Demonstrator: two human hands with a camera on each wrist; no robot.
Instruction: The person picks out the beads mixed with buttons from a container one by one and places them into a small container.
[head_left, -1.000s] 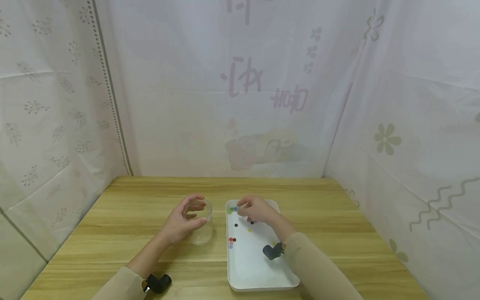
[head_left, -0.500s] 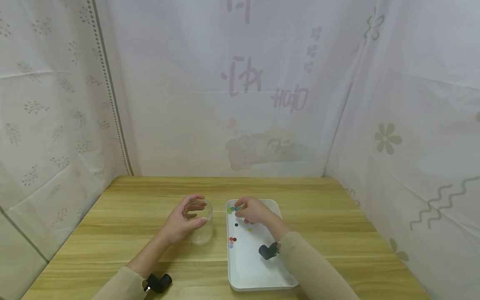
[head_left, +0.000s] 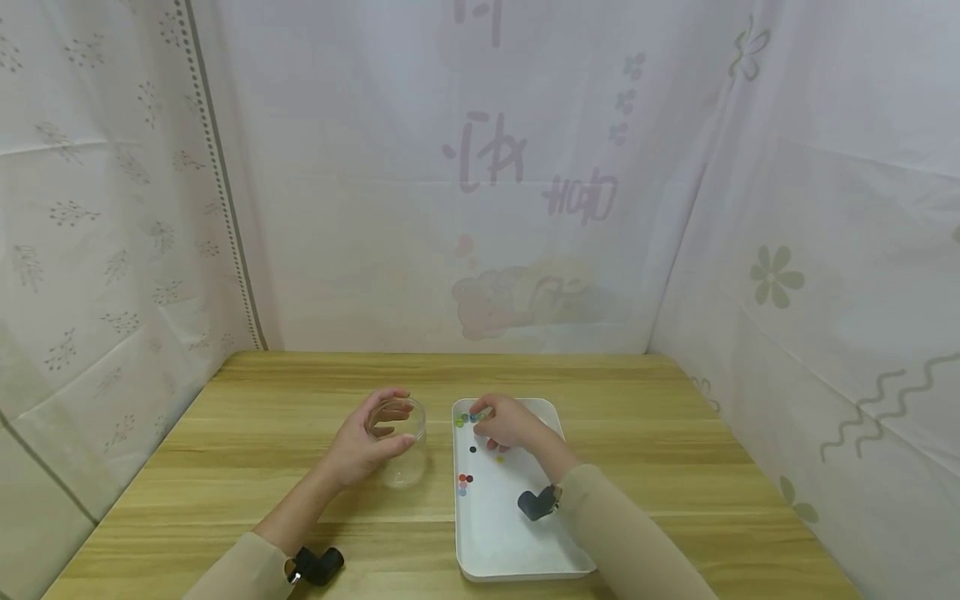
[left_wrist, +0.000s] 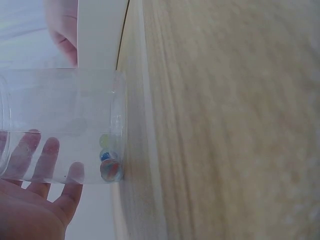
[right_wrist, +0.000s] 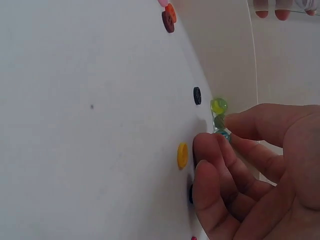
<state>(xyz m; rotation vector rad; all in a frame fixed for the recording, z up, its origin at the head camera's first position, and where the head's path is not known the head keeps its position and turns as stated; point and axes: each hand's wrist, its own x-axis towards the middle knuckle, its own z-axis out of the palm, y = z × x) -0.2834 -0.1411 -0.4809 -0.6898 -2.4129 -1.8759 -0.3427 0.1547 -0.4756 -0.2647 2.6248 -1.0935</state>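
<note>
My left hand (head_left: pixel 367 446) grips an upright clear jar (head_left: pixel 405 471) on the table, thumb on the near side and fingers round the far side. Several glass marbles (left_wrist: pixel 111 170) lie at the jar's bottom. My right hand (head_left: pixel 512 421) reaches low into the white tray (head_left: pixel 517 542), with its thumb and fingertips around a blue-green marble (right_wrist: pixel 223 135) by the tray wall; I cannot tell whether they pinch it. Beside it sit a green marble (right_wrist: pixel 219 121) and a yellow-green marble (right_wrist: pixel 218 106). The other fingers curl near a yellow button (right_wrist: pixel 182 155).
A black button (head_left: pixel 472 449) lies toward the tray's left side. Nearer the front, red (head_left: pixel 462 478), dark brown (head_left: pixel 469 479) and purple (head_left: pixel 462 492) buttons cluster at the left wall. The tray's raised rim (head_left: pixel 455 533) stands right of the jar. Patterned curtains (head_left: pixel 360 250) surround the wooden table (head_left: pixel 375 533).
My right hand has shifted slightly left toward the marbles, and its fingers and arm now cover buttons seen earlier. The left hand and jar have stayed in place.
</note>
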